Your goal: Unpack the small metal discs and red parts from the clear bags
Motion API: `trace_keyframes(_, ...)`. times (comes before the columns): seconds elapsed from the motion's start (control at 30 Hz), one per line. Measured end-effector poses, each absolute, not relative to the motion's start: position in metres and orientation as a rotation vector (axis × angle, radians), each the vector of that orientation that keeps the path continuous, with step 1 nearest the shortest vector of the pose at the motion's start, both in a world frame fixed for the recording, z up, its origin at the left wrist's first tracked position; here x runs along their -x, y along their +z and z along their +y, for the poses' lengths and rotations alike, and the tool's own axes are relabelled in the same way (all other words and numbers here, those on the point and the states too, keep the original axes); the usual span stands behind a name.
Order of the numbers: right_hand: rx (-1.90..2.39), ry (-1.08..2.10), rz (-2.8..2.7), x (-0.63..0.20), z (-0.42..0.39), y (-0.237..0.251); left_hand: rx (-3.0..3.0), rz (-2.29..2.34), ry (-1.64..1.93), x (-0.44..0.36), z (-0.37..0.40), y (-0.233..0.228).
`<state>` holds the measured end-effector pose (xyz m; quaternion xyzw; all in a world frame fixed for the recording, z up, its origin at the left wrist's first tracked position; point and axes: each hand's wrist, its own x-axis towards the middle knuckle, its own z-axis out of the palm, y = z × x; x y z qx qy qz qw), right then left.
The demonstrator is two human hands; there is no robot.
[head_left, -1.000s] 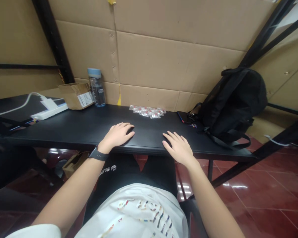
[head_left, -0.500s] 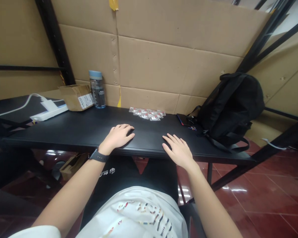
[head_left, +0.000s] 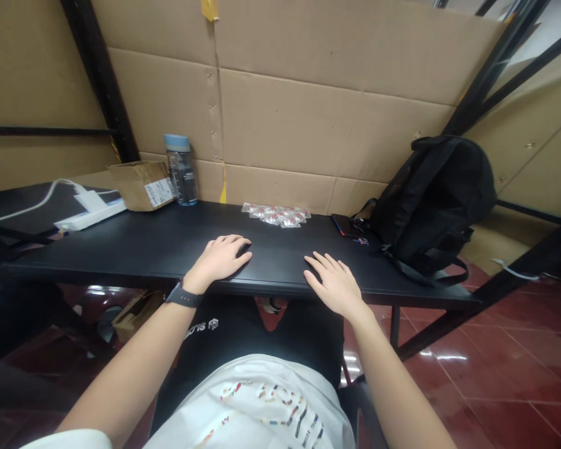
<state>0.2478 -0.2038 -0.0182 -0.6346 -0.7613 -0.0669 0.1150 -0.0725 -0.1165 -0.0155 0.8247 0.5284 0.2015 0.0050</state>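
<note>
My left hand [head_left: 219, 259] rests palm down near the front edge of the black table [head_left: 135, 246], fingers stretched and thumb apart, holding nothing. A dark watch [head_left: 183, 295] is on that wrist. Across from it, my right hand [head_left: 335, 284] lies flat on the same edge with its fingers spread, also holding nothing. Beyond both hands, against the cardboard at the back, lies a group of small clear plastic packets [head_left: 277, 215] with red marks. What the packets contain is too small to make out. Neither hand touches them.
At the back left stand a water bottle [head_left: 181, 171] with a blue lid, an open cardboard box [head_left: 143, 187] and a white power strip [head_left: 91, 215] with a cable. On the right are a phone [head_left: 343, 226], keys [head_left: 361, 240] and a black backpack [head_left: 434, 206]. A cardboard wall [head_left: 280, 131] closes the back.
Both hands stay in place on the table. The view has shifted very slightly, and the legs under the table have moved a little apart.
</note>
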Motion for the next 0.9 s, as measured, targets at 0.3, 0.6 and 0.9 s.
trace_keyframes(0.3,1.857,-0.179,-2.219,-0.2471,-0.2053,-0.0172,-2.587,1.662,0.632,0.0729,-0.1172,-0.0160)
trace_keyframes(0.6,1.848,-0.223,-2.229,-0.2481,-0.2045,-0.0191,-2.587,1.652,0.639,0.0727,-0.1173,-0.0161)
trace_keyframes(0.9,1.845,-0.236,-2.233,-0.2484,-0.2045,-0.0187,-2.606,1.651,0.647,0.0728,-0.1178,-0.0163)
